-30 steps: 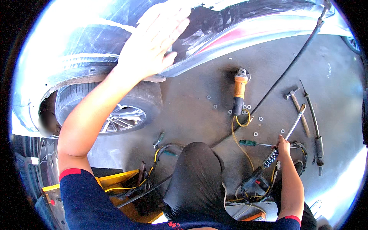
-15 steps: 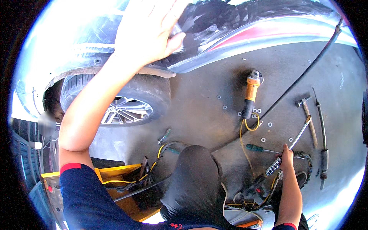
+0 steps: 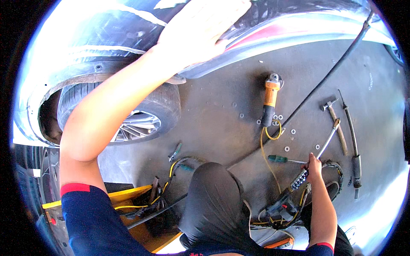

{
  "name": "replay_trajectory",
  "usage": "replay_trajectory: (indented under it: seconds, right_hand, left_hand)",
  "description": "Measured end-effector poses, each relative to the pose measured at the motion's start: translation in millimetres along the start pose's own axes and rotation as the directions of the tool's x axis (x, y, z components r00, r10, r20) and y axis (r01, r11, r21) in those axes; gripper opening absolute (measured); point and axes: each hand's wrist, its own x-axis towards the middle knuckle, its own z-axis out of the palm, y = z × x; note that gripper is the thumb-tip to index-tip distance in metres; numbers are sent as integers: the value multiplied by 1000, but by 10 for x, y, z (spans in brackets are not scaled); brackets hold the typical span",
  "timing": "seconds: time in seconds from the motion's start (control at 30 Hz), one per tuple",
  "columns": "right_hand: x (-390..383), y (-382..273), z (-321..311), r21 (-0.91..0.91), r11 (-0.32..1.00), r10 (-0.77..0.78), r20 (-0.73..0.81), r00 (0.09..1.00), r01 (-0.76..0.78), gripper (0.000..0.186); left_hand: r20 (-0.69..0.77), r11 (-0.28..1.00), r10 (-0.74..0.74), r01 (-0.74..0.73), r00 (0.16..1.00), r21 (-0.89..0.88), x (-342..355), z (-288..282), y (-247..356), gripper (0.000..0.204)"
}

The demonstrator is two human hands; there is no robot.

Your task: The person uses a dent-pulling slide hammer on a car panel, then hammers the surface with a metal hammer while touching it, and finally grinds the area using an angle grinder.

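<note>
My left grip (image 3: 198,32) is open, fingers extended at the panel (image 3: 119,34); glare hides the exact contact. My right grip (image 3: 314,164) is wrapped round the tool (image 3: 328,139), shaft angled over the floor (image 3: 213,111), tip near the hammer (image 3: 340,137). Judged step: left at panel, right holding tool. Moving the tool calls for clearing the hammer.

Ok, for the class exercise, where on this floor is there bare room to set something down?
Mostly bare: the floor between the tyre and the grinder, apart from a few washers; also right of the black hose, beyond the hammer. Crowded: around the right hand, with the green-handled screwdriver and a cable loop close by.
</note>
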Motion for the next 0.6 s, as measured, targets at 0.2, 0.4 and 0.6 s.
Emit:
replay_trajectory:
  seconds: [0.2,0.4,0.6]
  right_hand:
    - [436,340,-100,-304,948,-116,-55,992,94,30]
    - [487,534,-140,-290,950,-124,-13,992,115,31]
    - [504,548,-9,-392,916,-101,-36,994,79,26]
  left_hand:
    - [41,992,116,-114,992,-52,-26,404,220,87]
    - [109,961,252,-236,961,-141,55,487,176,90]
    - [-172,980,201,-194,964,53,1019,-23,-127,80]
